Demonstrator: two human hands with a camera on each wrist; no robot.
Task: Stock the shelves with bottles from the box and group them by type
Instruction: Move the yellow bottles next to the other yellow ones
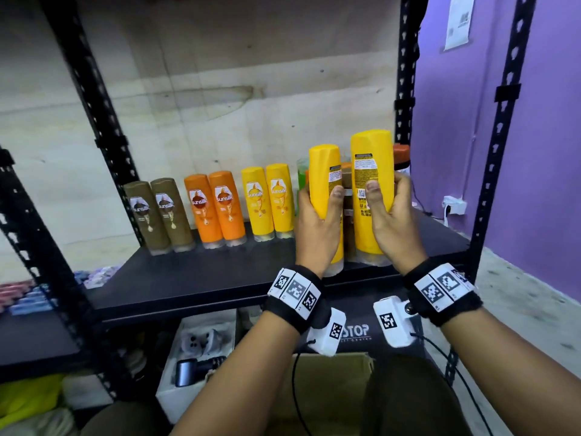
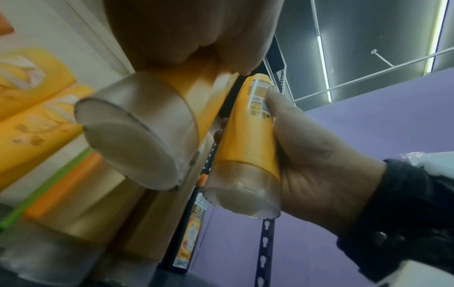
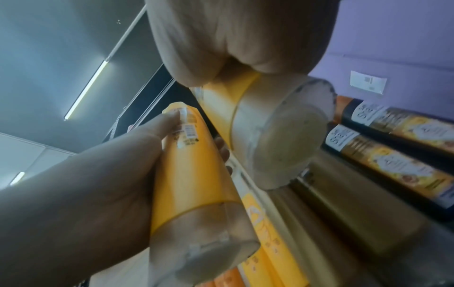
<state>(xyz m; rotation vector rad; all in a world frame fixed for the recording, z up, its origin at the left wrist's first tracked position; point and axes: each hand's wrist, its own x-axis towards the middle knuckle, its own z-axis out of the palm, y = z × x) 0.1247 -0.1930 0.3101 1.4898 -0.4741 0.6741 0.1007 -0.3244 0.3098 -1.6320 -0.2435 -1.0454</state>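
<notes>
My left hand (image 1: 314, 221) grips a yellow bottle (image 1: 325, 180), clear cap down, back label toward me. My right hand (image 1: 388, 221) grips a slightly taller yellow bottle (image 1: 372, 171) the same way. Both are held side by side, just above the right part of the black shelf board (image 1: 204, 278). Standing in pairs on the board are brown bottles (image 1: 160, 215), orange bottles (image 1: 215, 209) and yellow bottles (image 1: 267, 202). The left wrist view shows my bottle's clear cap (image 2: 137, 139) and the right hand (image 2: 319, 165) on its bottle (image 2: 248, 136). An open cardboard box (image 1: 330, 372) sits below my wrists.
Behind the held bottles stand a green bottle (image 1: 302, 177), brown bottles (image 1: 348, 196) and an orange-lidded jar (image 1: 401, 158). Black slotted uprights (image 1: 103, 121) frame the shelf. A purple wall (image 1: 550, 152) is on the right. The lower shelf holds a white tray of gadgets (image 1: 195, 357).
</notes>
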